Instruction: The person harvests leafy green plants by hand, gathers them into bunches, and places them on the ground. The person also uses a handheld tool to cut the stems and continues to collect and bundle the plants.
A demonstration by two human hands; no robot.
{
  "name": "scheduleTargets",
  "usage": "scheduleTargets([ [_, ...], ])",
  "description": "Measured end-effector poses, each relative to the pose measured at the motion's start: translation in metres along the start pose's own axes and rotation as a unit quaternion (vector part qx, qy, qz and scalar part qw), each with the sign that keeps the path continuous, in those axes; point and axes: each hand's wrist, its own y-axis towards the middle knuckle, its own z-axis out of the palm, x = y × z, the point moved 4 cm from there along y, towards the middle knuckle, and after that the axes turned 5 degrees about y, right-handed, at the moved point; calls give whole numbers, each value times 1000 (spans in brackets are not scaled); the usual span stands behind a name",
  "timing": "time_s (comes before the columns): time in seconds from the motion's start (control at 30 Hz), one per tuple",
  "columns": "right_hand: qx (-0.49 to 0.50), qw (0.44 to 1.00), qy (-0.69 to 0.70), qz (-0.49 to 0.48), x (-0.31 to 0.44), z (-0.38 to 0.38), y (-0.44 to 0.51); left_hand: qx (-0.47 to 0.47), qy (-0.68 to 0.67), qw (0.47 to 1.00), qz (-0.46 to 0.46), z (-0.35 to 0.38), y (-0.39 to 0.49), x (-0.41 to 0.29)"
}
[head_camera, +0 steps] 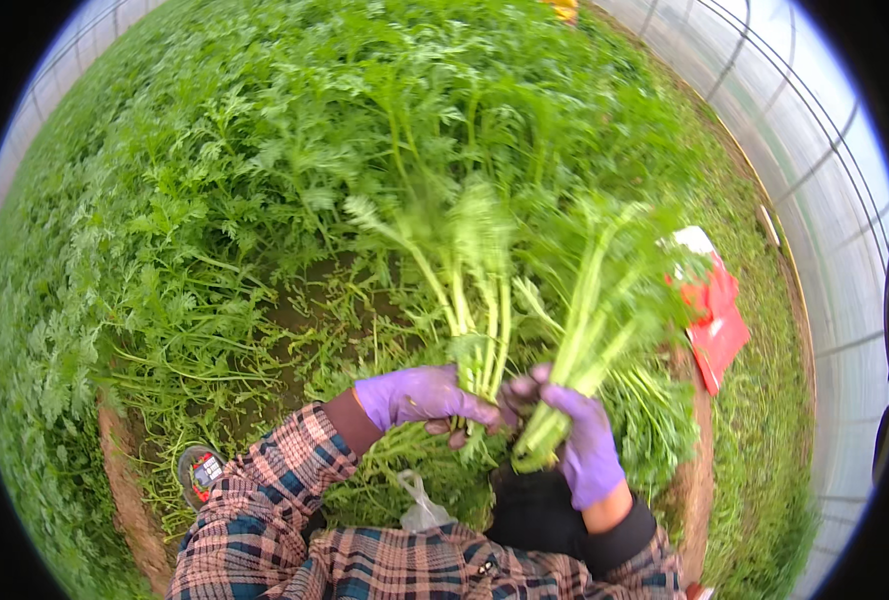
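Observation:
My left hand [433,401], in a purple glove with soiled fingers, is closed on a few stalks of a leafy green plant [489,322]. Close to its right, my right hand [583,435], gloved alike, grips a thicker bunch of leafy green stalks [583,330], its pale cut ends pointing down and towards me. The fingertips of both hands are near each other; whether they touch cannot be told. The leaves of both bunches are blurred.
Dense leafy green plants [212,157] stand ahead and to the left. Cut stalks and leaves [651,420] lie right of my right hand. A red plastic bag [714,322] lies farther right, before the greenhouse's film wall [827,247]. A clear plastic bag [422,510] is by my lap.

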Motion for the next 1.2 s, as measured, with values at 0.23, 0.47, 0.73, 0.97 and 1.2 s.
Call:
scheduleTargets([
  [0.23,110,994,-26,-7,-2,5,-19,26,131,987,-87,67,-17,-32],
  [0.47,298,952,59,-48,-3,38,-54,5,214,968,-134,87,-31,-36],
  [0.73,231,964,84,-97,-6,17,-26,-172,72,981,-44,90,-52,-6],
  [0.97,224,956,151,-118,-3,15,-18,-304,93,948,2,93,-43,14],
  [1.2,278,927,236,-85,-2,19,-14,-359,493,751,-253,38,-60,58],
])
